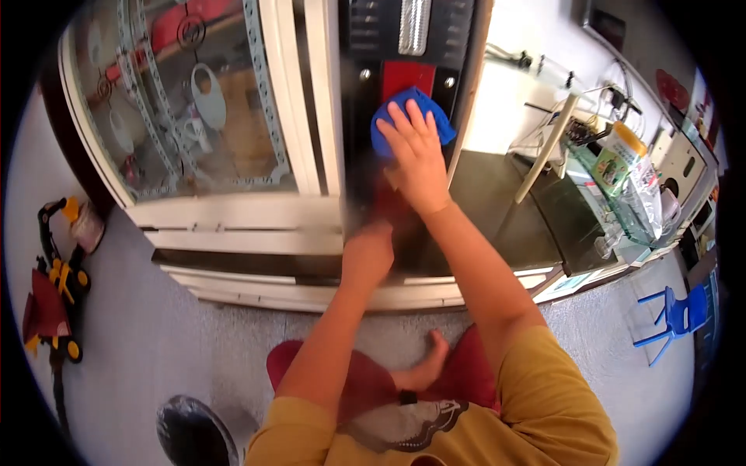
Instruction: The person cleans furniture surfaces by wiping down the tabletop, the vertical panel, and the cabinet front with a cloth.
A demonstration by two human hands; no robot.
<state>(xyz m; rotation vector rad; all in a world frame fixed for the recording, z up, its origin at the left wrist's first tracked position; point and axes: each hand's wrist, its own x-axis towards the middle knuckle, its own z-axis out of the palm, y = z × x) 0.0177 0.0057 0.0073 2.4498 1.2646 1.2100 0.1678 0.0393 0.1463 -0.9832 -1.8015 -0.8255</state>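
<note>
- Blue cloth (437,108) lies flat against a tall black panel (355,132), close to the panel's right edge.
- On top of the cloth is the right hand (417,159). Its fingers are a little spread and point up, with the palm side on the cloth.
- Down near the bottom of the panel is the left hand (369,253). Its fingers look curled, but it is blurry, so one cannot tell if they pinch anything.
- Above the cloth, a red strip (409,74) shows, with a shiny round knob on each side.
- So far, the cloth is on the panel and covers just one patch. The black left edge and the top part are not under it. No one can tell from here which parts are done and which are left.
- Left of the panel stands a white cabinet (237,213) with glass. By the panel's right edge, a dark shelf (489,213) sticks out.
</note>
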